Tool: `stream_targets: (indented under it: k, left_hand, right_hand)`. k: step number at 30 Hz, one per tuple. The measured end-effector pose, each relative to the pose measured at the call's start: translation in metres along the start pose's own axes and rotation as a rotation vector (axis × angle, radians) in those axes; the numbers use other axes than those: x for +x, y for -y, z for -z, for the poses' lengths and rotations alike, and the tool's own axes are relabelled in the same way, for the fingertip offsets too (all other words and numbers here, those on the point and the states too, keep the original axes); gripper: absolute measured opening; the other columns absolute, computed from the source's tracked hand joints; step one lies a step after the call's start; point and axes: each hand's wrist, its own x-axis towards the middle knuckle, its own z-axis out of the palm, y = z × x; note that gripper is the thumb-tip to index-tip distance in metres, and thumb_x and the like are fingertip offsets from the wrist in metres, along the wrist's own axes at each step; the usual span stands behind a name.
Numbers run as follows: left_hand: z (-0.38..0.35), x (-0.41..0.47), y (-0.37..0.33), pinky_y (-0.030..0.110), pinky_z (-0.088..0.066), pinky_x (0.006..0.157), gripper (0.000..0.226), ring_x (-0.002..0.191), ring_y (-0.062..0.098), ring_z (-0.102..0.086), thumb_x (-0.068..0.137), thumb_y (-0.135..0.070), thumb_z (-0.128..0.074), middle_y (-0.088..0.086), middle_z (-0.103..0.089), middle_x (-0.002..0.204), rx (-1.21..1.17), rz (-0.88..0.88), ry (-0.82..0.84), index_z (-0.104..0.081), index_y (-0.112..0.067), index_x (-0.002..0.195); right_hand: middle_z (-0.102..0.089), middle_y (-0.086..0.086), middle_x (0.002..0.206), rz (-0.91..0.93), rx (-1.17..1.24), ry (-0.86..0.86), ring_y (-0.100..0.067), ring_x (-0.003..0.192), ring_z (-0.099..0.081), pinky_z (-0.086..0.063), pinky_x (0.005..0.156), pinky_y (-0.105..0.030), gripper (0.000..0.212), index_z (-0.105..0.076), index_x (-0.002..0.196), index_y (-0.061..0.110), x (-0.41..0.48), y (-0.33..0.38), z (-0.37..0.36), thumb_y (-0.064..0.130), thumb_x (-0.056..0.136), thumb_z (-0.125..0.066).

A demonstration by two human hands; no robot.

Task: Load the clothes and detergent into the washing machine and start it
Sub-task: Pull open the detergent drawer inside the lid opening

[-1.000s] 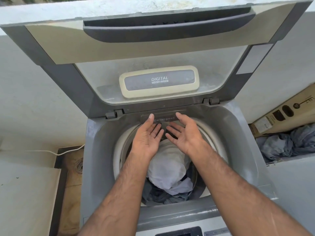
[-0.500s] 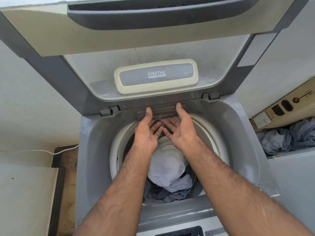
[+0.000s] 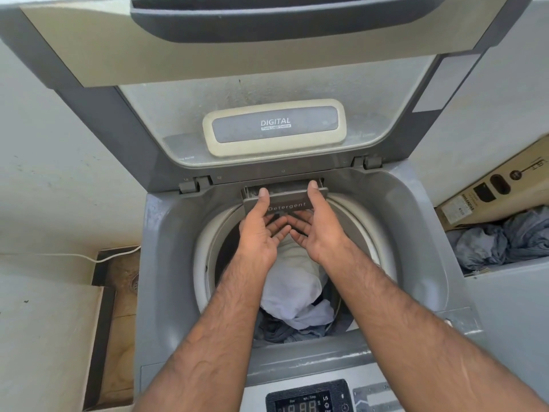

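My left hand (image 3: 258,231) and right hand (image 3: 322,230) pinch the detergent drawer (image 3: 287,205) — thumbs on top, fingers under.

The detergent drawer (image 3: 286,205) is matt grey plastic, the clothes (image 3: 292,281) crumpled cloth (soft-looking), the lid (image 3: 208,63) smooth plastic, dusty.

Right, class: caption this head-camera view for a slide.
Left hand and right hand grip the grey plastic detergent drawer above white clothes.
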Motion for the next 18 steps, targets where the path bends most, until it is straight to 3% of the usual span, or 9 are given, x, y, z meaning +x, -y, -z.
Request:
stream_targets:
  k: [8,14,18]
  left_hand:
    - [0.014,-0.011,0.018,0.040,-0.060,0.081,0.056,0.092,0.024,-0.071,0.091,-0.049,-0.073,0.013,-0.072,0.117,0.041,-0.008,-0.013,-0.066,-0.010,0.130]
    - [0.019,-0.018,0.024,0.040,-0.058,0.078,0.049,0.085,0.022,-0.070,0.095,-0.051,-0.068,0.007,-0.074,0.105,0.070,-0.022,-0.011,-0.069,-0.011,0.123]
    - [0.019,-0.019,0.022,0.040,-0.059,0.077,0.048,0.095,0.025,-0.071,0.097,-0.051,-0.066,0.009,-0.072,0.124,0.087,-0.004,-0.021,-0.068,-0.012,0.126]
  right_hand:
    - [-0.082,-0.004,0.104,-0.003,-0.006,-0.018,-0.018,0.088,-0.079,-0.056,0.071,-0.034,0.060,-0.069,0.124,0.019,-0.011,-0.016,0.015,0.069,0.091,-0.062]
    - [-0.079,-0.003,0.118,0.019,-0.020,-0.011,-0.025,0.108,-0.077,-0.057,0.074,-0.035,0.060,-0.067,0.128,0.024,-0.016,-0.027,0.022,0.070,0.091,-0.061]
    - [-0.077,-0.002,0.121,0.007,-0.064,-0.001,-0.025,0.109,-0.076,-0.057,0.076,-0.037,0.055,-0.067,0.128,0.026,-0.017,-0.024,0.023,0.068,0.094,-0.059]
